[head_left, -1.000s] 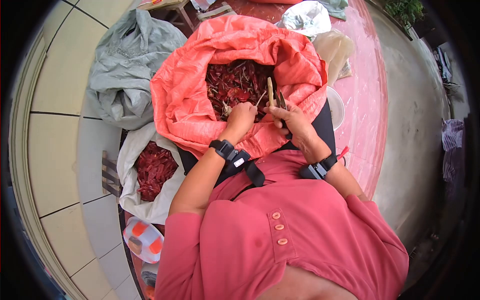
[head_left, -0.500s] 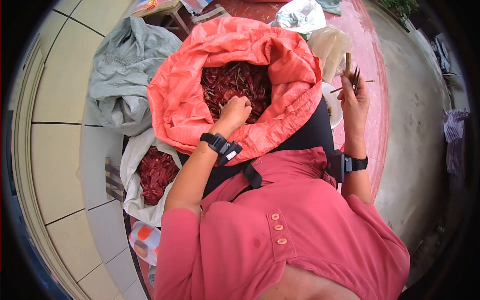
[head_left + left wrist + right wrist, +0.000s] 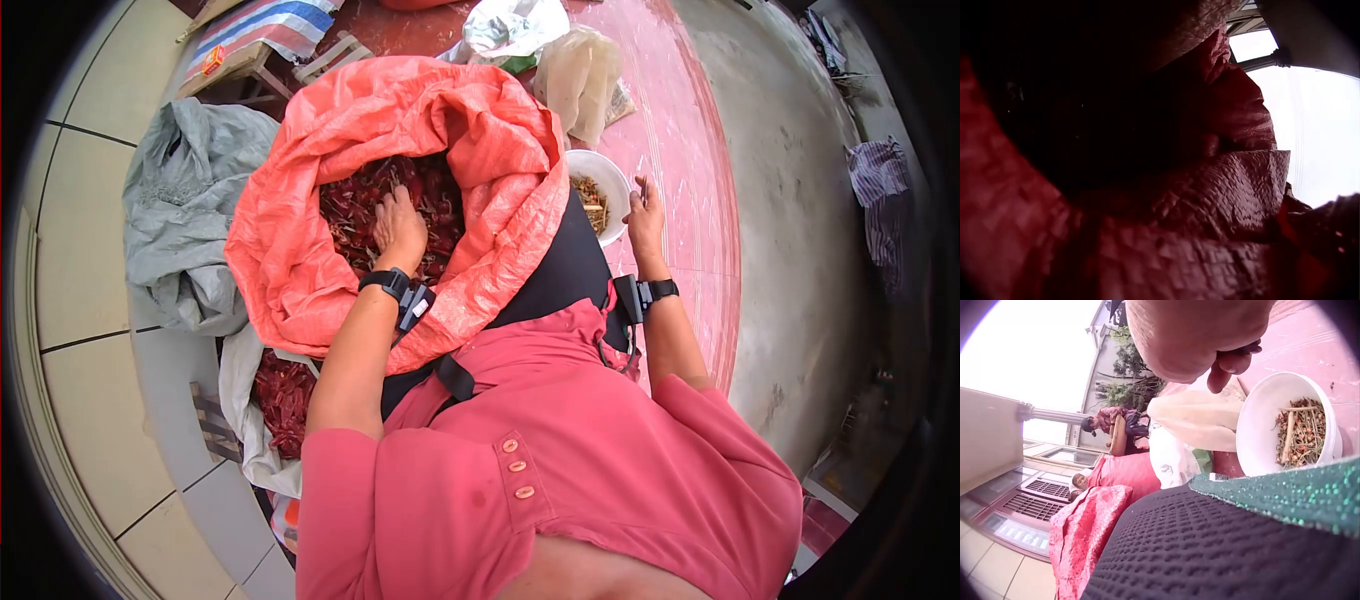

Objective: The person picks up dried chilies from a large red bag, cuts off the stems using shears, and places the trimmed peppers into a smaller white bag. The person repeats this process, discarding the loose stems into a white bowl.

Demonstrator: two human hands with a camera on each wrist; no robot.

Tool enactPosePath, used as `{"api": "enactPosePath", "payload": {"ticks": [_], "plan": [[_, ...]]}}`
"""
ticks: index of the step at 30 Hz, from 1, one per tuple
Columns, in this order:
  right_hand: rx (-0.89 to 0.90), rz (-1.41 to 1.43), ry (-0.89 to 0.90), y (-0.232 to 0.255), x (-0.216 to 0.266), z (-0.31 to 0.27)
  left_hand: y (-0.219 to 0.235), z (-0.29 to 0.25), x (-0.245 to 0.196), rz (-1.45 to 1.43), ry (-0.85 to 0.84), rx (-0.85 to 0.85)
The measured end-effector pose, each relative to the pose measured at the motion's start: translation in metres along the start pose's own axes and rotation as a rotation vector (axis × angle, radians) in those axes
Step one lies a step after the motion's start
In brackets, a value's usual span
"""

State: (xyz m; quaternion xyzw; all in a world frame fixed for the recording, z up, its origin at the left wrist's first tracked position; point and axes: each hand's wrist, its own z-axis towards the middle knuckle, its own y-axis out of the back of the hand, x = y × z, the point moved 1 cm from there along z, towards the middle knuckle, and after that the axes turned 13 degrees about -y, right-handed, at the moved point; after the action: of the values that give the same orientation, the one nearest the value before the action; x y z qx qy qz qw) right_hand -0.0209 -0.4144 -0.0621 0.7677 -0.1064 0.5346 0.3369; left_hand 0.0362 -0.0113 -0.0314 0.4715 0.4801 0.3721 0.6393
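Since the frame half a second back, the right hand [image 3: 645, 212] has come down from head height, where it held scissors and a stem up in the air, to the rim of the white bowl [image 3: 582, 163]; the left hand [image 3: 399, 225], then a fist over the peppers, has pushed deeper into the sack and lies flatter on the heap. The head has turned too, so the whole scene sits lower and further left in the head view.

The left hand now rests palm down on the dried red chillies [image 3: 345, 205], fingers spread loosely among them; whether it grips any cannot be told, and the left wrist view shows only dark folds of the sack. The right hand hovers just beside the bowl with fingers curled in; in the right wrist view the fingertips [image 3: 1225, 367] bunch together above the bowl, and whether the scissors are still in it cannot be told.

One orange woven sack [image 3: 290, 250] lies open across the person's lap and holds the chillies. One white bowl of cut stems [image 3: 1300, 431] stands on the pink floor [image 3: 690, 150] to the right of it. A second, white bag of chillies [image 3: 275, 395] sits low on the left, one grey sack [image 3: 175, 230] beyond it. Two black wrist bands show, one per arm.
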Motion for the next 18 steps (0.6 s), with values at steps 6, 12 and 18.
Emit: {"api": "enactPosePath", "payload": {"ticks": [6, 12, 18], "plan": [[0.093, 0.145, -0.202, 0.024, 0.051, -0.033, 0.004, -0.013, 0.015, 0.020, -0.059, 0.254], [0.226, 0.242, -0.058, 0.023, 0.113, -0.072, 0.018, -0.044, 0.010, -0.002, -0.137, 0.246], [0.498, 0.135, 0.121, 0.000, 0.166, -0.121, 0.016, -0.052, 0.022, -0.046, -0.058, 0.184]]}}
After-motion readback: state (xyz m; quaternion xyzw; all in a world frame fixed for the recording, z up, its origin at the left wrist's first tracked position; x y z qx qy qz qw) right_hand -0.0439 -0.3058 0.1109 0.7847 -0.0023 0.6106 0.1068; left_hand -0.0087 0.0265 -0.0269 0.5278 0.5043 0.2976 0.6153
